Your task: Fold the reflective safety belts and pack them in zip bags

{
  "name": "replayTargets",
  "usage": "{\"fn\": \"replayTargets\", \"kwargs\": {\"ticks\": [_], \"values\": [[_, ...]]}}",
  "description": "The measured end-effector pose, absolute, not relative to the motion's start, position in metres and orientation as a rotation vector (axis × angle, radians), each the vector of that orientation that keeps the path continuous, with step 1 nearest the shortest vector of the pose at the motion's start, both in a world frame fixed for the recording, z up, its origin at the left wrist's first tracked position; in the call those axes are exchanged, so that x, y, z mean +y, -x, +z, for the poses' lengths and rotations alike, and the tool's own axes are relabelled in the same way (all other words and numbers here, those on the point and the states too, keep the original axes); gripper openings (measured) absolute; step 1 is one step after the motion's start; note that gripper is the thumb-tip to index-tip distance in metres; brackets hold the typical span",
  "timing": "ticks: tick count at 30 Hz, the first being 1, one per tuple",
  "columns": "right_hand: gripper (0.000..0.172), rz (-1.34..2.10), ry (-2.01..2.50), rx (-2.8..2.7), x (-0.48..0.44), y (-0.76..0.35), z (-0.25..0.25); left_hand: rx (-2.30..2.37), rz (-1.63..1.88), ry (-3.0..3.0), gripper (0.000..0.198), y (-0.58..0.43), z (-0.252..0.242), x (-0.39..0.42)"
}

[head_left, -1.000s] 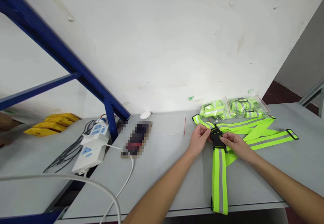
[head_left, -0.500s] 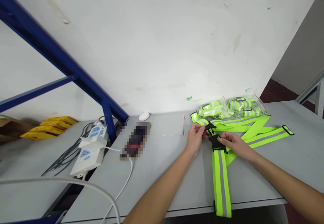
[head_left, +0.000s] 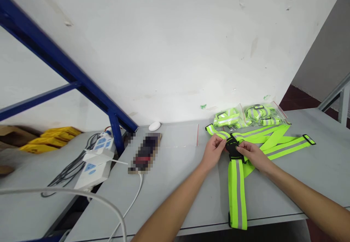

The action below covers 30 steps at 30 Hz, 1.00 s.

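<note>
My left hand [head_left: 214, 148] and right hand [head_left: 251, 153] have just pressed the reflective harness's black buckle [head_left: 233, 148] halves together again, both pinching it

The grey table [head_left: 186, 183] is bare in front, between the phone [head_left: 144, 152] and the hanging strap [head_left: 237, 194], so a hand can pass there. Behind, two bags [head_left: 247, 115] lie against the wall. On the left, the power strips [head_left: 95, 158], cables [head_left: 69, 169] and blue frame [head_left: 116, 134] block the way.
</note>
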State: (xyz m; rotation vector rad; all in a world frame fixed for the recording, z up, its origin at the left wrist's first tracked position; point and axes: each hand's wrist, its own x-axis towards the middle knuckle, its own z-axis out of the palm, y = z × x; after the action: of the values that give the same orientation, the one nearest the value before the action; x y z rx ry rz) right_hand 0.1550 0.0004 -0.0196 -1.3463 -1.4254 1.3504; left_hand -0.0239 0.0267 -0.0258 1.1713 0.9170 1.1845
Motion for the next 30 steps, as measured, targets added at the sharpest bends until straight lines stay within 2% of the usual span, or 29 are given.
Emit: {"fn": "replayTargets", "kwargs": {"ticks": [8,11,15,19,20,22,24,26,28,30], "values": [[0.040,1.366,1.326,-1.444,0.005,-0.160,-0.020,0.977,1.137,-1.219,0.031,0.022,-0.028,0.025],[0.039,1.253,1.321,-1.596,0.005,-0.163,-0.016,1.108,1.077,-1.312,0.025,0.025,-0.029,0.030],[0.031,0.700,1.413,-1.875,0.014,-0.175,-0.002,1.273,0.969,-1.585,0.022,0.045,-0.023,0.035],[0.029,0.044,1.498,-2.064,0.043,-0.209,0.012,1.558,1.054,-1.941,0.015,0.060,-0.002,0.050],[0.031,-0.092,1.561,-2.061,0.052,-0.220,0.013,1.601,1.088,-2.069,0.018,0.059,0.004,0.057],[0.043,-0.304,1.693,-2.047,0.070,-0.244,0.010,1.580,1.074,-2.328,0.039,0.049,0.014,0.075],[0.055,-0.404,1.757,-2.084,0.085,-0.265,0.003,1.525,0.882,-2.552,0.065,0.029,0.017,0.096],[0.058,-0.377,1.765,-2.112,0.096,-0.282,-0.004,1.514,0.610,-2.671,0.078,0.005,0.014,0.115],[0.050,-0.328,1.732,-2.095,0.103,-0.294,-0.009,1.546,0.442,-2.719,0.072,-0.015,0.007,0.128],[0.042,-0.311,1.688,-2.062,0.107,-0.303,-0.011,1.608,0.424,-2.728,0.056,-0.029,0.001,0.135]]}}
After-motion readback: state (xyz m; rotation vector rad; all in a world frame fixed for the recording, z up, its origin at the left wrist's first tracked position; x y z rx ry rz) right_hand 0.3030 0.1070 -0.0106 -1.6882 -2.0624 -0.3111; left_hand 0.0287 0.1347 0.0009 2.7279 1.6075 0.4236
